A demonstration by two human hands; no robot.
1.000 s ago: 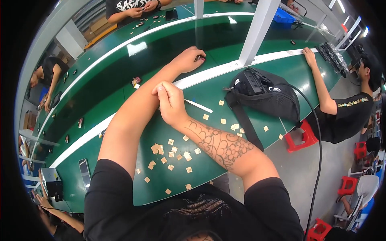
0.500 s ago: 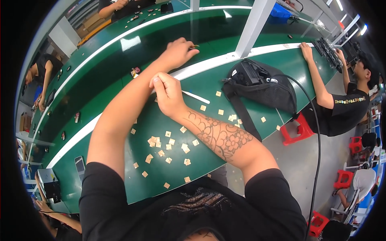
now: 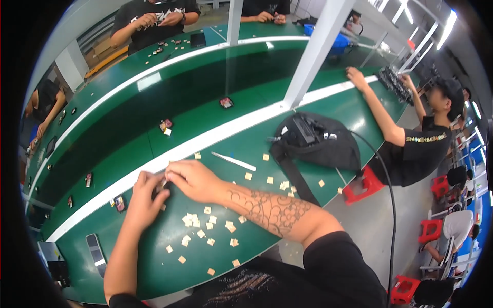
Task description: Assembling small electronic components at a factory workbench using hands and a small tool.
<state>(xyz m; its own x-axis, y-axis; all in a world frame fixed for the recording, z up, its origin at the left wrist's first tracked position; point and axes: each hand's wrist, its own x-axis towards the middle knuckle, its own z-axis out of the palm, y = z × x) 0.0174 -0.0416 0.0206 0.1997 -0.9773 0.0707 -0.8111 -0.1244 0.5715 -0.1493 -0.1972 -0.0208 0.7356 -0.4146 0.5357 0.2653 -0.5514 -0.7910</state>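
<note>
Meeting hands pinching small dark part

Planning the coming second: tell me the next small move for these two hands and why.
Probably finish the pinch: left hand and right hand meet over one small dark piece on the green table, fingertips closed around it. The small tan square chips lie loose nearby.

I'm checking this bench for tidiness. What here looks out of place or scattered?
Small tan square pieces lie strewn loosely across the green table, not in a tray. A black bag slumps on the work surface, its strap trailing toward the edge. Nothing looks damaged.
</note>
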